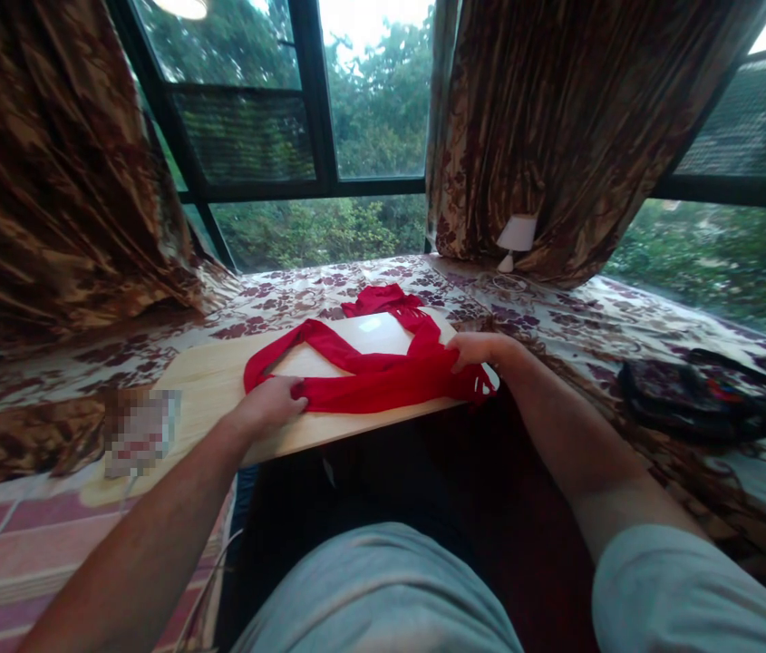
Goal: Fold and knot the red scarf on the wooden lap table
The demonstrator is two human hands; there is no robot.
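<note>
A long red scarf (362, 392) lies in a loop across a pale wooden board (209, 367). Its near strip runs along the board's front edge, and fringes show at the right end. My left hand (274, 402) grips the near strip at its left end, fingers closed on the cloth. At the other end my right hand (481, 349) pinches the scarf close to the fringe. A bunched part of the scarf rests past the far edge of the board.
A blurred-out object with a white cable (141, 435) lies on the board's left end. Behind stands a small white lamp (517, 234) on a floral-covered ledge (287, 288). A dark bag (674, 399) is at the right. Striped cloth (8, 544) spreads at lower left.
</note>
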